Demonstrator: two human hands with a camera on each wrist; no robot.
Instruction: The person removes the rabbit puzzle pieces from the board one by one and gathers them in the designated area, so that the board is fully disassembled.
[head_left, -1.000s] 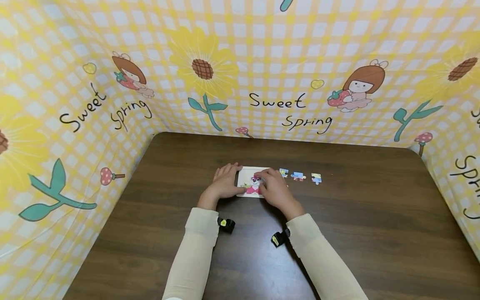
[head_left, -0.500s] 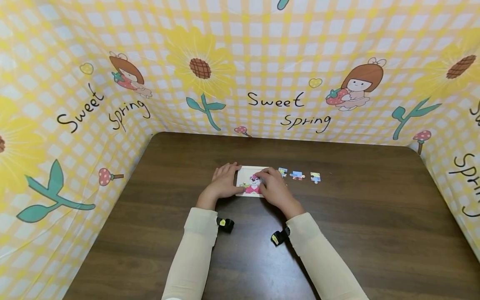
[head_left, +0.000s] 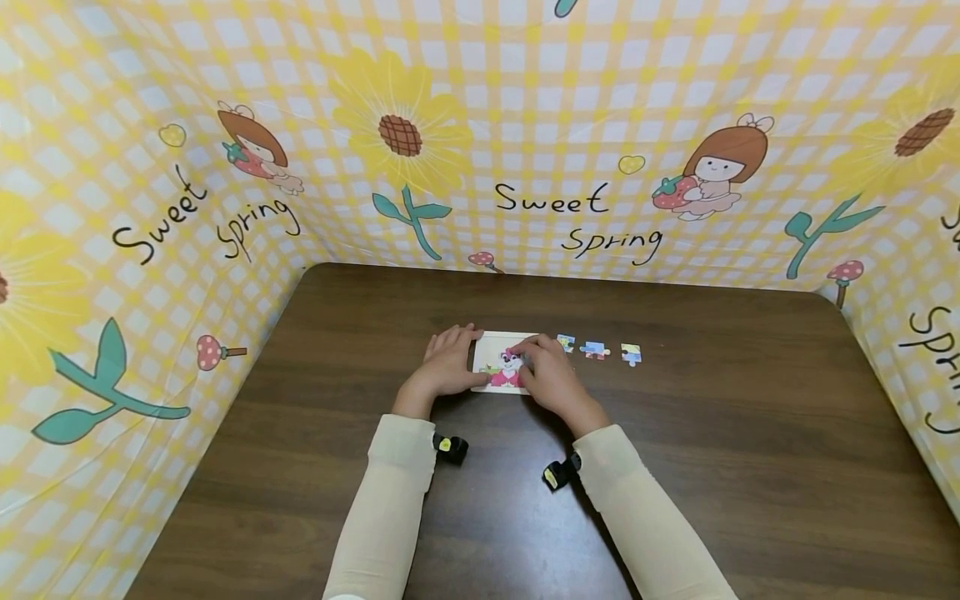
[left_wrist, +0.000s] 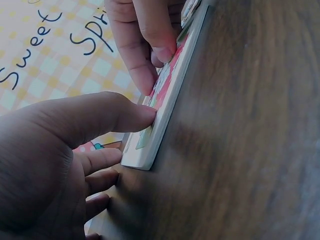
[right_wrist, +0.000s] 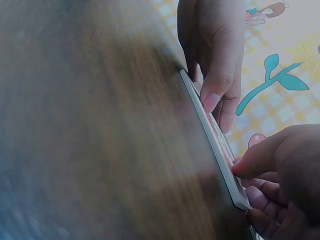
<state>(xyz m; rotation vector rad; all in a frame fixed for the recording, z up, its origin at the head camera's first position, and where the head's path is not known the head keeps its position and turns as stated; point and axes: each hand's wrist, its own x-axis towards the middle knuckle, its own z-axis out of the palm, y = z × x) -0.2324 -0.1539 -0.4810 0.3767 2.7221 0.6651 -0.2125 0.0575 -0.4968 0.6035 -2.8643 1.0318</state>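
Observation:
A small white-framed jigsaw board [head_left: 491,339] lies on the brown table, its fitted pieces showing a pink cartoon animal [head_left: 508,377]. My left hand [head_left: 448,363] rests at the board's left edge. Its thumb [left_wrist: 142,118] presses on the near left part, while its fingers lie loosely outstretched along the side. Over the right half is my right hand [head_left: 555,377], with bent fingers and thumb pinching a puzzle piece against the board. That piece is mostly hidden by the fingers. In the right wrist view the right thumb [right_wrist: 245,166] touches the picture.
Loose blue and yellow puzzle pieces lie right of the board: one close to the right hand [head_left: 566,342], a middle piece [head_left: 595,351] and an outer piece [head_left: 632,355]. A yellow checked cloth [head_left: 540,150] stands behind the table [head_left: 750,433] and at both sides.
Both hands stay at the board in almost the same place. The whole head view has shifted very slightly. The loose pieces lie as before.

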